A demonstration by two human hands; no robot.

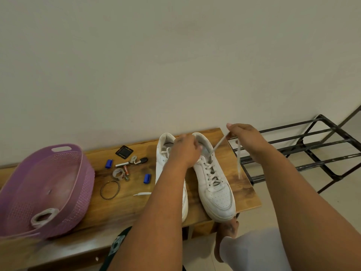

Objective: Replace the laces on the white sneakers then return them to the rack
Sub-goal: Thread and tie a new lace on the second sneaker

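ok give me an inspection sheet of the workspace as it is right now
surface: wooden bench against the wall
job's things: two white sneakers side by side, toes towards the person; lace taut from the right-hand sneaker's top eyelets; metal rack bare, beside the bench
clutter: purple basket holding a coiled lace; batteries, keys, bangle, loose lace tip
hands: left hand at the sneaker collar, grip unclear; right hand pinches the lace with its fingers
cables: nothing seen
surroundings: plain wall, pale floor
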